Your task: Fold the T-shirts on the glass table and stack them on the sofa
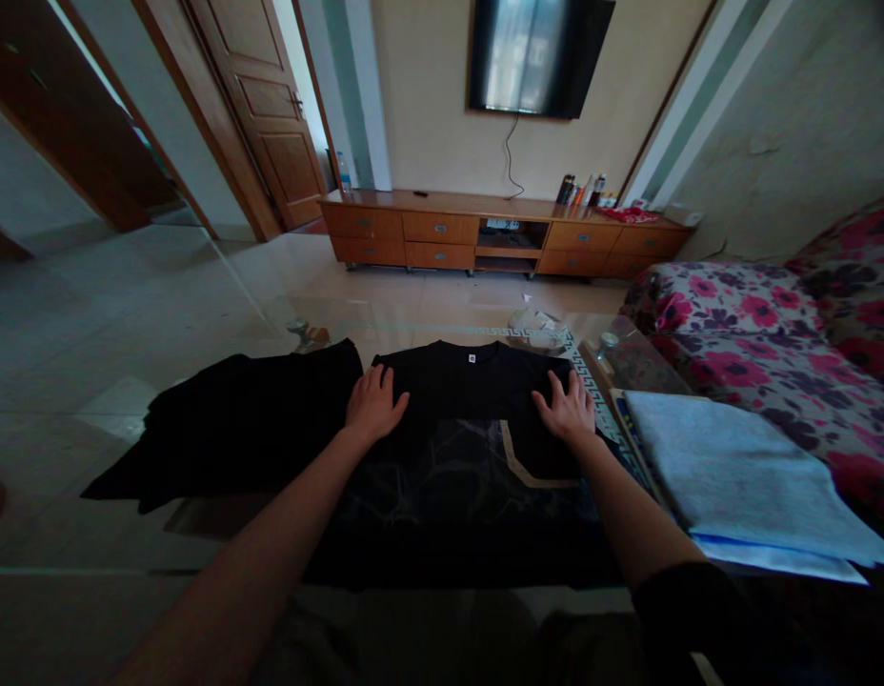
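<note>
A black T-shirt [471,391] with a pale printed pattern lies flat on a glass table [271,314], collar away from me. My left hand [372,404] rests flat on its left shoulder, fingers stretched out. My right hand [569,408] lies flat on the right shoulder, fingers spread. Neither hand holds anything. A second black garment [228,429] lies spread to the left, touching the shirt's edge.
A folded pale blue towel stack [728,467] sits on the table's right side. A floral sofa [785,333] stands at the right. A wooden TV cabinet [499,233] and wall TV [538,52] are ahead. Small items [534,324] lie at the table's far edge.
</note>
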